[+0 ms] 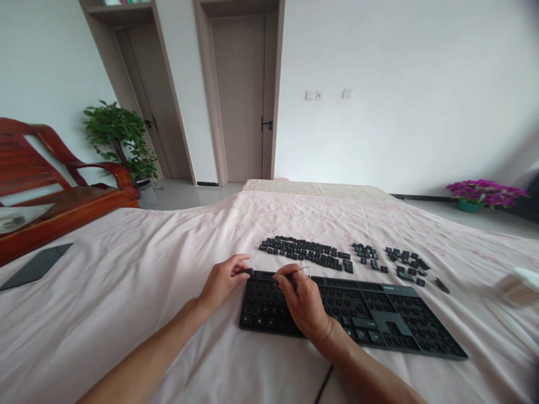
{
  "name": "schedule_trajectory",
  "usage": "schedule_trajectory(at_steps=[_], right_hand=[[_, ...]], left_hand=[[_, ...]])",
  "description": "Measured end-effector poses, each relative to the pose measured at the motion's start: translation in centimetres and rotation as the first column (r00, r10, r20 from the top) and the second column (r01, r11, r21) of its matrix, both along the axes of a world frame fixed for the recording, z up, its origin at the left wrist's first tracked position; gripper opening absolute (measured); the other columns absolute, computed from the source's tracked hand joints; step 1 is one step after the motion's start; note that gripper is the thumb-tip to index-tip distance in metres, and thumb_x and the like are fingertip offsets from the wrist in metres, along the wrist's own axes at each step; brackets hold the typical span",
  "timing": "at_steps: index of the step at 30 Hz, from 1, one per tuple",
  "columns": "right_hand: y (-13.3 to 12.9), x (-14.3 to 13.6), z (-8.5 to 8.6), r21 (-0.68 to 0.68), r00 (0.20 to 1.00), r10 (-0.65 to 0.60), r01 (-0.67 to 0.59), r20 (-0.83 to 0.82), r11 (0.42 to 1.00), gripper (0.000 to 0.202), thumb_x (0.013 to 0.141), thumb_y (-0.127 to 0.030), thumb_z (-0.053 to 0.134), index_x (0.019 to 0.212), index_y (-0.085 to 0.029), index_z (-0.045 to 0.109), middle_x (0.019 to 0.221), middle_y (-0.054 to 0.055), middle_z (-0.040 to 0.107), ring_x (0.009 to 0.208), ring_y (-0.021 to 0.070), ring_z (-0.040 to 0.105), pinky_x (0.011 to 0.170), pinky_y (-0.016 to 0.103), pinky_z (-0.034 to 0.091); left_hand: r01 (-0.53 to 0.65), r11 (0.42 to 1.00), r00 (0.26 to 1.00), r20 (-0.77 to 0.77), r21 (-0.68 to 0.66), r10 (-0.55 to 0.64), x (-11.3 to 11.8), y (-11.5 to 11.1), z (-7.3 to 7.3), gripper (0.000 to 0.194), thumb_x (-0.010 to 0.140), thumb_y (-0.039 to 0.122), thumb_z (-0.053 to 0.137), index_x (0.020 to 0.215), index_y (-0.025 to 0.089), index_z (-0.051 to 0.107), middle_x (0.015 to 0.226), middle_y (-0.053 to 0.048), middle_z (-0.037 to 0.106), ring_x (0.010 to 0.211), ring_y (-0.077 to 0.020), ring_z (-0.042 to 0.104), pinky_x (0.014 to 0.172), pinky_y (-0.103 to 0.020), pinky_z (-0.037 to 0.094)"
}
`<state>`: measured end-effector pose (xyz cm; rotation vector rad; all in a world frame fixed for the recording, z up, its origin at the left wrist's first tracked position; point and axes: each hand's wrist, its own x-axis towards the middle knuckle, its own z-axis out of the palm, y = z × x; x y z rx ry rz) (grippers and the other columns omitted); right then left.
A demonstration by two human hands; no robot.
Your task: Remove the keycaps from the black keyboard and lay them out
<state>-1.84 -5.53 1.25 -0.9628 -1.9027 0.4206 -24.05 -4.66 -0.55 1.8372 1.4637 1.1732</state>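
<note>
A black keyboard (389, 322) lies on the cloth, most of its keycaps off, with some left along its bottom row. At its upper left corner, my left hand (227, 279) pinches a small black piece that looks like a keycap (250, 271). My right hand (304, 300) is over the keyboard's left half, closed around a dark tool with a thin wire loop, apparently a keycap puller (308, 271). The hand hides part of the tool and the keys below it. Loose keycaps (309, 251) lie in rows just beyond the keyboard.
Pink floral cloth (189, 241) covers the surface. More loose keycaps (406, 258) lie at the right, near a blurred white object (520, 286). A dark flat panel (36, 266) rests at the left edge, by a wooden bench (54, 207). A cable (323, 384) runs toward me.
</note>
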Motion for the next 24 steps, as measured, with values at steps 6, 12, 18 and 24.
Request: schedule_trajectory(at_steps=[6,12,18,24], right_hand=[[-0.1,0.7,-0.7,-0.053,0.999,0.039,-0.039,0.015,0.998,0.012,0.093,-0.028,0.048,0.09,-0.02,0.056,0.079,0.001,0.064,0.069,0.0137,0.061,0.069,0.024,0.045],[-0.2,0.6,-0.7,-0.02,0.997,0.059,-0.058,0.045,0.998,0.01,0.093,-0.026,0.048,0.09,-0.02,0.055,0.079,0.001,0.063,0.065,0.0128,0.058,0.067,0.024,0.044],[0.0,0.6,-1.0,0.02,0.995,0.069,-0.07,0.065,0.997,0.008,0.093,-0.025,0.047,0.089,-0.02,0.053,0.078,0.001,0.062,0.063,0.0124,0.056,0.065,0.025,0.044],[0.0,0.6,-1.0,0.024,0.994,0.087,-0.089,0.07,0.996,0.008,0.093,-0.024,0.048,0.089,-0.021,0.053,0.079,0.001,0.062,0.062,0.0122,0.055,0.064,0.025,0.044]], left_hand=[[0.012,0.988,0.988,-0.152,0.153,0.011,0.9,5.0,0.1,0.044,0.076,0.015,0.065,0.118,0.026,0.057,0.091,0.003,0.072,0.087,-0.0146,0.066,0.085,-0.028,0.051],[0.005,0.977,0.945,-0.32,0.213,0.064,1.6,7.1,-0.8,0.046,0.076,0.014,0.067,0.118,0.027,0.057,0.091,0.003,0.072,0.092,-0.0161,0.063,0.088,-0.031,0.048],[0.056,0.98,0.933,-0.36,0.189,0.016,1.8,8.2,-1.6,0.049,0.073,0.009,0.068,0.118,0.026,0.058,0.098,0.0,0.071,0.094,-0.0162,0.064,0.089,-0.031,0.05],[0.053,0.972,0.932,-0.362,0.23,0.035,1.4,8.3,-1.9,0.047,0.073,0.008,0.067,0.116,0.026,0.058,0.102,-0.002,0.069,0.097,-0.0174,0.064,0.091,-0.033,0.05]])
